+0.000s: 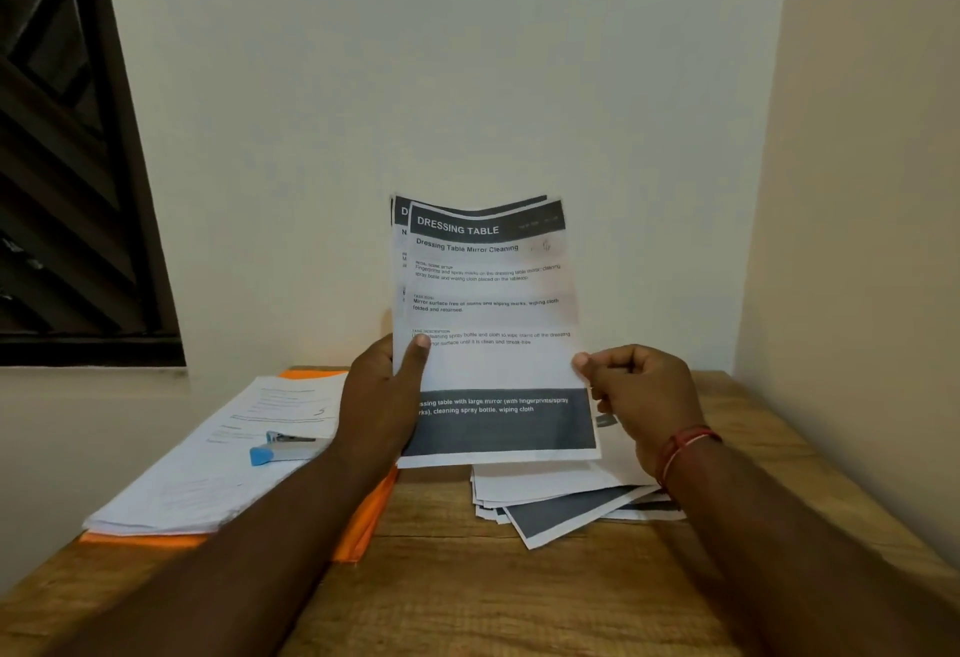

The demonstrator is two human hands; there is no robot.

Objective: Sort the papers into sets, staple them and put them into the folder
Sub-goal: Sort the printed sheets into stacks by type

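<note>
Wooden table [441, 599] in cream-walled corner, dark window [62, 163], left fingers [420, 347] gripping upright sheets [488, 293], right fingers [583, 360] pinching their edge

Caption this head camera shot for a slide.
Left hand and right hand hold printed sheets upright; stapler rests on stacked papers over an orange folder.

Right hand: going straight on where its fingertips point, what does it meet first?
The held sheets: the right hand points left, fingertips pinching the front sheet's right edge. Beyond that, probably the thumb of the left hand, though depth is hard to judge.
</note>
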